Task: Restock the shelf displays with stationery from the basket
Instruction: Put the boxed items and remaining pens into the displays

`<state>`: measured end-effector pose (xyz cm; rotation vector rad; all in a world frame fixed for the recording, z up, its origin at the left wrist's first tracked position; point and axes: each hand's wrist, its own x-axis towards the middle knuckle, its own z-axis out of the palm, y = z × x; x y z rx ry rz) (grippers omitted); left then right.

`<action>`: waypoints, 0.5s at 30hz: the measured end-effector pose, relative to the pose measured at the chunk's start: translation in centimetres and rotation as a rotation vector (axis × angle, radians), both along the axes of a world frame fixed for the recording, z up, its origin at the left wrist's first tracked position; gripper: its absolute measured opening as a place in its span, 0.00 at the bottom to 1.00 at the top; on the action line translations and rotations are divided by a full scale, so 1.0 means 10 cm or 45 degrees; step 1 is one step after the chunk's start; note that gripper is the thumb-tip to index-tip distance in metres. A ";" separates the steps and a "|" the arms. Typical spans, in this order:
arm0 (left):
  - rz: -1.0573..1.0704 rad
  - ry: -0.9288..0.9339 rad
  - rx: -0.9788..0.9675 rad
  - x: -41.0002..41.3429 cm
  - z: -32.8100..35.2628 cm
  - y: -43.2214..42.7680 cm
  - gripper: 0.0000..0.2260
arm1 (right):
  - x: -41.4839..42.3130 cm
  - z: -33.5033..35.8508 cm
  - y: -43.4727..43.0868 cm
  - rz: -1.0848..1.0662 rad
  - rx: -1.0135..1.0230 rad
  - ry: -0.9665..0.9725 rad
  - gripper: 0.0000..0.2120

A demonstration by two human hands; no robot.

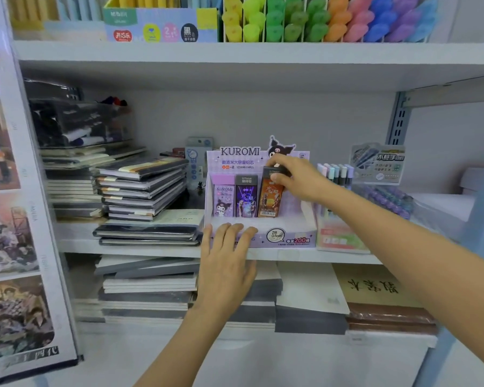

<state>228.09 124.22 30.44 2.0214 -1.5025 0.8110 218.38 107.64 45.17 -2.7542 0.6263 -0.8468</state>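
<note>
A purple Kuromi display box [288, 237] of pencil-lead packs stands on the middle shelf. Inside it stand a lilac pack [223, 199], a dark purple pack [246, 197] and an orange pack [271, 198] side by side. My right hand [294, 177] pinches the dark top of the orange pack, which stands tilted in the box's right part. My left hand [227, 255] rests with straight fingers on the box's front left wall and the shelf edge. The basket is out of view.
Stacked notebooks [143, 188] lie left of the box, with more stacks [148, 286] on the shelf below. A pastel pen display [337, 205] stands right of the box. Coloured highlighters [319, 20] fill the top shelf. A poster panel [14, 219] borders the left side.
</note>
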 end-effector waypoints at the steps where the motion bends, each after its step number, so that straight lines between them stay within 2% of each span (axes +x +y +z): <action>1: 0.001 0.005 -0.006 0.00 0.00 -0.01 0.24 | 0.00 0.03 -0.01 0.001 0.011 0.026 0.09; 9: -0.005 0.020 -0.040 -0.02 -0.01 -0.01 0.24 | 0.05 -0.06 -0.02 -0.131 -0.040 -0.099 0.12; 15: 0.008 0.029 -0.035 -0.04 -0.01 -0.01 0.25 | 0.05 0.00 0.08 0.009 -0.062 -0.076 0.10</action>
